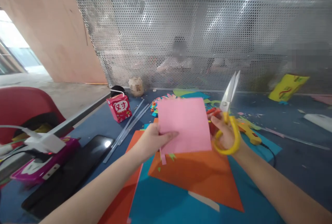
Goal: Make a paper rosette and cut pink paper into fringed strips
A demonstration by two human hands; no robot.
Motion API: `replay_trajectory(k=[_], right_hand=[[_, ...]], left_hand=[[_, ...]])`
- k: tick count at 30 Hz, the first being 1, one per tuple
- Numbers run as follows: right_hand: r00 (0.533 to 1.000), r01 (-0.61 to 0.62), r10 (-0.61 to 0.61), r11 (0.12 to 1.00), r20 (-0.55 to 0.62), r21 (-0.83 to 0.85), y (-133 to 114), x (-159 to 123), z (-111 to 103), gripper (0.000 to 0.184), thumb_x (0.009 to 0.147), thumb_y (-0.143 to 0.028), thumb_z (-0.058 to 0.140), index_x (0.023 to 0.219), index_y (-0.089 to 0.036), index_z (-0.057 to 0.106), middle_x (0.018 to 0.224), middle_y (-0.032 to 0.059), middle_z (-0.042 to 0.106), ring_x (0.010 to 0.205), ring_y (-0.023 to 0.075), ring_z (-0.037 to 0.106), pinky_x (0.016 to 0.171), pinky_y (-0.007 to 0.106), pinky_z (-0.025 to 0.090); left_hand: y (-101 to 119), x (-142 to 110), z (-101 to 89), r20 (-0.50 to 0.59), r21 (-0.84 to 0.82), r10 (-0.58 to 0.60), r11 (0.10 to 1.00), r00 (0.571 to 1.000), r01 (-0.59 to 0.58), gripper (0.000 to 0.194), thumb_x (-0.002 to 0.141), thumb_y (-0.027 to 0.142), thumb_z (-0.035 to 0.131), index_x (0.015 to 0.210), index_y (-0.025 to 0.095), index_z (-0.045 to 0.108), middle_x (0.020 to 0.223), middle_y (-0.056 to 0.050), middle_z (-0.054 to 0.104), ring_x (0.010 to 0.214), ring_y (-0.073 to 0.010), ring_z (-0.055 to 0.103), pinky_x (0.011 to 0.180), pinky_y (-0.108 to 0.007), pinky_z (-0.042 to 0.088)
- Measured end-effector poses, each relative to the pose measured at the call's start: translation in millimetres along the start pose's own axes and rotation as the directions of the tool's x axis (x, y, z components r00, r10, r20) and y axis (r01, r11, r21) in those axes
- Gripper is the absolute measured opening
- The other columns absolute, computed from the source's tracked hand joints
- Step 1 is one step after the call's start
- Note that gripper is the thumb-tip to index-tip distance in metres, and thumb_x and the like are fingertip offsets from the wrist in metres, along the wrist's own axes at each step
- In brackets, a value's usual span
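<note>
My left hand [153, 140] pinches the lower left edge of a pink paper sheet [185, 123] and holds it upright above the table. A thin cut strip hangs from the sheet's bottom. My right hand [224, 132] grips yellow-handled scissors [229, 113] just right of the sheet, blades nearly closed and pointing up. Under both hands lie an orange sheet [199, 175] and a teal sheet [166, 203].
A red drink carton [119, 108] stands at the left, with clear rods [129, 123] beside it. A black phone [85, 154], a magenta box [41, 165] and a white charger [44, 142] lie at the near left. Paper scraps [166, 99] and a yellow glue gun [249, 130] lie behind. A perforated metal screen [207, 37] blocks the back; a person sits behind it.
</note>
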State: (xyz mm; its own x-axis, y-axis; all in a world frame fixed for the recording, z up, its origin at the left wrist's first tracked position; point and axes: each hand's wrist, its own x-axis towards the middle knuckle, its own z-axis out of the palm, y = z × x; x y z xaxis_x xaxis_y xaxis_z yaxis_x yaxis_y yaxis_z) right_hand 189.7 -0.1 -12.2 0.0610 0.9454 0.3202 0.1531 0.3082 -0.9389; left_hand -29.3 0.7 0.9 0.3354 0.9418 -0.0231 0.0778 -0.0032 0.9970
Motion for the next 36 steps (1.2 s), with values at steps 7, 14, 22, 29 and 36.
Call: replay_trajectory(k=[7, 14, 22, 29, 36], right_hand=[[0.999, -0.014, -0.002, 0.933, -0.044, -0.360, -9.0, -12.3, 3.3, 0.037, 0.060, -0.034, 0.075, 0.078, -0.026, 0.043, 0.076, -0.0012, 0.057, 0.065, 0.0184, 0.055, 0.057, 0.030, 0.041], [0.990, -0.131, 0.093, 0.880, -0.105, -0.457, -0.9, -15.9, 13.8, 0.030, 0.070, -0.050, 0.057, 0.072, -0.026, 0.040, 0.062, -0.0022, 0.056, 0.052, 0.0174, 0.055, 0.047, 0.029, 0.039], [0.978, -0.200, 0.207, 0.899, -0.025, -0.391, -4.7, -20.0, 15.9, 0.035, 0.069, -0.053, 0.060, 0.073, -0.024, 0.042, 0.059, -0.0058, 0.053, 0.034, 0.0054, 0.036, 0.036, 0.023, 0.031], [0.967, -0.225, 0.250, 0.917, 0.037, -0.330, -8.8, -21.6, 14.3, 0.033, 0.073, -0.050, 0.060, 0.074, -0.024, 0.040, 0.066, -0.0039, 0.056, 0.033, 0.0032, 0.032, 0.034, 0.021, 0.027], [0.951, -0.269, 0.303, 0.904, 0.055, -0.333, -14.0, -23.3, 14.0, 0.035, 0.069, -0.050, 0.063, 0.073, -0.024, 0.041, 0.063, -0.0055, 0.054, 0.033, 0.0037, 0.033, 0.031, 0.018, 0.027]], left_hand=[[0.3, 7.2, -8.0, -0.479, -0.316, 0.102, 0.906, 0.872, -0.280, 0.022, 0.063, 0.030, 0.075, 0.077, 0.015, 0.070, 0.082, -0.004, 0.073, 0.071, -0.0150, 0.065, 0.065, -0.024, 0.051], [0.3, 9.0, -17.3, -0.607, -0.281, 0.157, 0.875, 0.779, -0.395, 0.018, 0.066, 0.029, 0.074, 0.077, 0.016, 0.069, 0.082, -0.001, 0.072, 0.075, -0.0123, 0.064, 0.067, -0.021, 0.051], [2.3, 7.4, -18.9, -0.593, -0.222, 0.199, 0.891, 0.780, -0.396, 0.017, 0.068, 0.029, 0.072, 0.079, 0.017, 0.069, 0.086, -0.002, 0.072, 0.079, -0.0135, 0.064, 0.072, -0.024, 0.051], [7.9, 4.1, -15.3, -0.601, -0.102, 0.197, 0.942, 0.774, -0.319, 0.015, 0.068, 0.027, 0.070, 0.078, 0.016, 0.069, 0.083, -0.002, 0.072, 0.078, -0.0156, 0.065, 0.069, -0.025, 0.051], [11.2, 2.6, -13.5, -0.617, -0.071, 0.179, 0.957, 0.766, -0.281, 0.016, 0.068, 0.027, 0.070, 0.079, 0.015, 0.069, 0.085, -0.002, 0.072, 0.078, -0.0156, 0.065, 0.069, -0.025, 0.051]])
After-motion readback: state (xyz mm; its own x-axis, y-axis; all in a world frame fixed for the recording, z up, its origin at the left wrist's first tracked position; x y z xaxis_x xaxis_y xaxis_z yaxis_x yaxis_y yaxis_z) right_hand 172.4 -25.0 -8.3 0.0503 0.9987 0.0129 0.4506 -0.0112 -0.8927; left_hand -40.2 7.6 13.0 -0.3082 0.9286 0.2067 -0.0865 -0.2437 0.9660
